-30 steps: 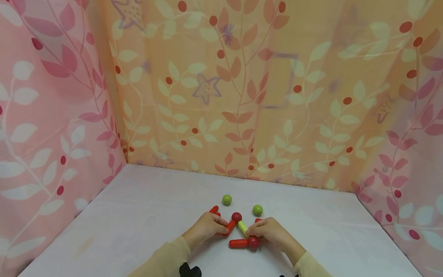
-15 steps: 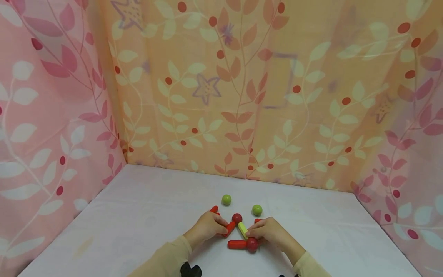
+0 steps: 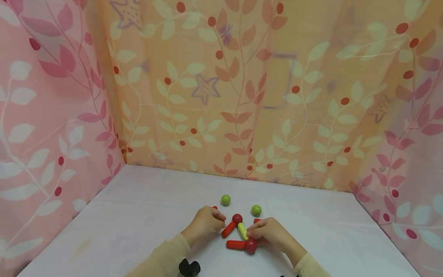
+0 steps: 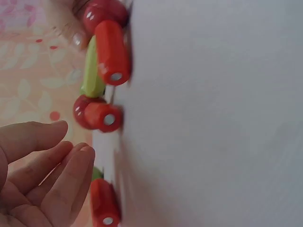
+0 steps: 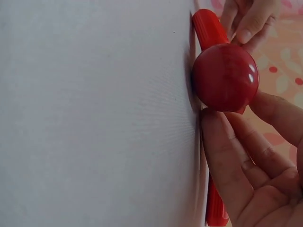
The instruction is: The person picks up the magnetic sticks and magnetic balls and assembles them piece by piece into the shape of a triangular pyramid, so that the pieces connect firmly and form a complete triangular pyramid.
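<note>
A yellow-green magnetic rod (image 3: 242, 231) joins a far red ball (image 3: 237, 219) to a nearer red ball (image 3: 251, 245). From the far ball a red rod (image 3: 228, 229) slants left, its metal end disc showing in the left wrist view. Another red rod (image 3: 236, 245) points left from the nearer ball. My left hand (image 3: 204, 223) is just left of the slanting red rod, fingers loosely bent around nothing, with a gap to the pieces. My right hand (image 3: 270, 231) pinches the yellow-green rod near the nearer ball (image 5: 226, 78), which hides that grip in the right wrist view.
Two green balls, one left (image 3: 225, 199) and one right (image 3: 256, 210), lie beyond the joined pieces. A red rod (image 3: 215, 207) shows behind my left hand, another (image 3: 257, 220) behind the right. Patterned cloth walls (image 3: 207, 115) enclose the white tabletop (image 3: 138, 215).
My left hand has let go of the slanting red rod and drawn slightly left. The nearer red ball and its rod have shifted slightly towards me and left; my right hand stays nearly in place.
</note>
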The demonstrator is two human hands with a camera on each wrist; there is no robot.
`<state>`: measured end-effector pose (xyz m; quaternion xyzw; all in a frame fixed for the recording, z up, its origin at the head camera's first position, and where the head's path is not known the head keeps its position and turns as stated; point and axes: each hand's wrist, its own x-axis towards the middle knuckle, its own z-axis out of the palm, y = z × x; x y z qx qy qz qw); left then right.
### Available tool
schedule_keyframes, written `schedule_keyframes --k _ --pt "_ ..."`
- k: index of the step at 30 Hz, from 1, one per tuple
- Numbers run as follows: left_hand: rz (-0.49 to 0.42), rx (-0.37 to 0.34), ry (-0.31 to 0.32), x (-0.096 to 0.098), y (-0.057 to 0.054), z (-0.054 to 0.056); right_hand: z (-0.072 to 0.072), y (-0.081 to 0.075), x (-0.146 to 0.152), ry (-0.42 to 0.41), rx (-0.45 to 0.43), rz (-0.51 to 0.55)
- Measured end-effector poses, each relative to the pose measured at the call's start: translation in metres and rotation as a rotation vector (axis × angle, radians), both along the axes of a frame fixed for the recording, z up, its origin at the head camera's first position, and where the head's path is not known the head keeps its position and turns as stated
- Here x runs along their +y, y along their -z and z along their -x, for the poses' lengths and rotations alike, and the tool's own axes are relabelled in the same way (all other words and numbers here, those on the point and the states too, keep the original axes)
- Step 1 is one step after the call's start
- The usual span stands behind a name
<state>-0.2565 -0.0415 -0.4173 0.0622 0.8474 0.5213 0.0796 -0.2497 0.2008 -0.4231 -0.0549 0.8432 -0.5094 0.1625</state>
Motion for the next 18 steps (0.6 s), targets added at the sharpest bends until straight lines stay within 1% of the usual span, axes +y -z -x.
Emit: schedule_keyframes --k 2,5,8,10,11,14,18 --pt "-0.027 0.000 -0.026 -0.003 -0.004 0.004 0.000 0.000 0.001 0.016 0.007 0.024" --pt "-0.030 0.026 -0.076 -0.007 -0.008 0.013 0.002 0.000 0.003 0.027 0.014 0.069" --pt "-0.024 0.058 -0.119 -0.010 -0.009 0.022 0.002 -0.001 0.003 0.015 0.003 0.116" --pt "-0.028 0.066 -0.142 -0.011 -0.009 0.028 0.001 -0.001 0.002 0.006 -0.008 0.130" --pt "-0.032 0.071 -0.148 -0.011 -0.009 0.031 0.001 -0.001 0.002 0.001 -0.011 0.132" --pt "-0.042 0.054 -0.172 -0.010 -0.009 0.038 0.000 -0.001 0.002 -0.007 -0.023 0.140" --pt "-0.046 0.048 -0.180 -0.007 -0.009 0.048 0.000 -0.001 0.002 -0.006 -0.033 0.150"
